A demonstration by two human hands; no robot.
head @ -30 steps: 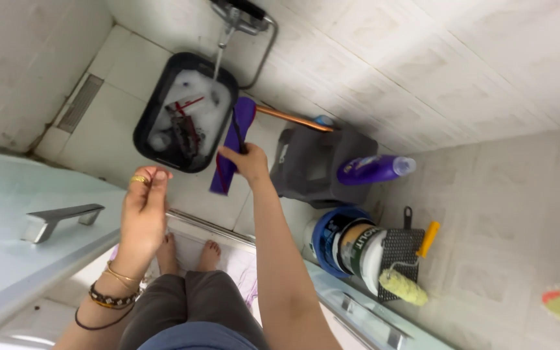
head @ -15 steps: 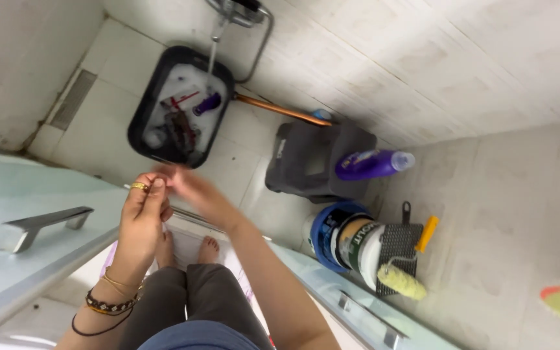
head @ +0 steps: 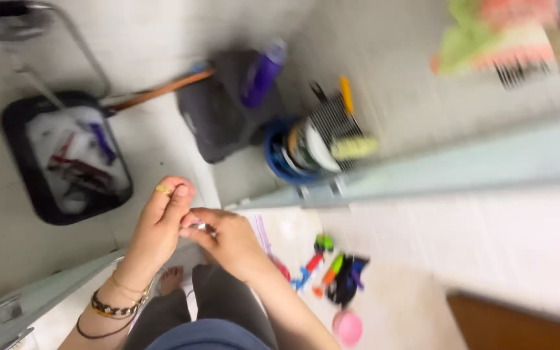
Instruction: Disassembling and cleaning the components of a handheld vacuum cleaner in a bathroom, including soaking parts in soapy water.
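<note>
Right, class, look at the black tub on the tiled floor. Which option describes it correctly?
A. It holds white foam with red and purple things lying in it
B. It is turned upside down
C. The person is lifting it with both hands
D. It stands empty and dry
A: the black tub sits upright on the tiles, with white foam and red and purple things inside it, while the left hand and right hand meet well away from it.

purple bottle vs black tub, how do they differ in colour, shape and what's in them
The purple bottle is slim and purple, lying atop a dark grey stool; the black tub is broad and rectangular, sitting on the tiled floor. The tub is open, holding white foam and dark items; the bottle's contents are not visible. Both are blurred.
</note>
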